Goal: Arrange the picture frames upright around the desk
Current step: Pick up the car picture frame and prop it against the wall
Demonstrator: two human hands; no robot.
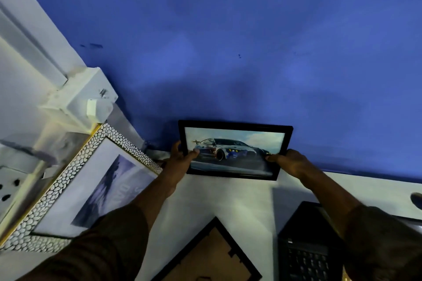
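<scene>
Black-framed car picture stands upright at the back of the white tabletop against the blue wall, gripped at its sides by left hand and right hand. Pebble-bordered frame leans left, its lettering too blurred to read; another frame lies face down.

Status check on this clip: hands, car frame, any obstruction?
Left hand and right hand grip car frame by its sides. Frame upright at blue wall, bottom edge at desk. Nothing in the way.
</scene>
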